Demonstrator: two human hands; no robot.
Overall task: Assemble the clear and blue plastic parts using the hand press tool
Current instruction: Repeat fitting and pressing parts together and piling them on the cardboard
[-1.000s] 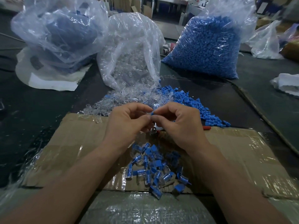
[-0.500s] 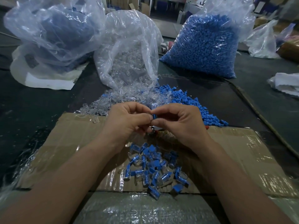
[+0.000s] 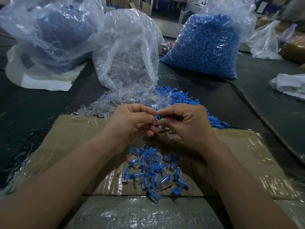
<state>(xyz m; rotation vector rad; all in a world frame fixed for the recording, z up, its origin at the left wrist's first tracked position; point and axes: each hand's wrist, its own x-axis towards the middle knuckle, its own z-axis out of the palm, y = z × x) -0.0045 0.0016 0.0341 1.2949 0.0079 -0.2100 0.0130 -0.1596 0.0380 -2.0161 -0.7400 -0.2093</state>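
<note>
My left hand [image 3: 132, 124] and my right hand [image 3: 184, 124] meet fingertip to fingertip above the cardboard. Between them sits a small blue plastic part [image 3: 158, 116] joined to a clear plastic part [image 3: 155, 120]; the left fingers pinch the clear piece, the right fingers pinch the blue one. Under the hands, something wrapped in tan cord [image 3: 168, 139] lies on the cardboard, mostly hidden. Nearer to me lies a pile of assembled clear-and-blue pieces [image 3: 155, 172]. Loose clear parts [image 3: 122, 100] and loose blue parts [image 3: 186, 100] are heaped just beyond the hands.
A taped cardboard sheet [image 3: 66, 142] covers the dark table [image 3: 247, 103]. An open bag of clear parts [image 3: 128, 52] stands behind the heaps, a full bag of blue parts [image 3: 204, 47] to its right, another plastic bag [image 3: 49, 30] at far left. White material [image 3: 290, 85] lies at right.
Both hands stay together at the same spot; the fingers have shifted slightly on the small parts. The camera has tilted a little.
</note>
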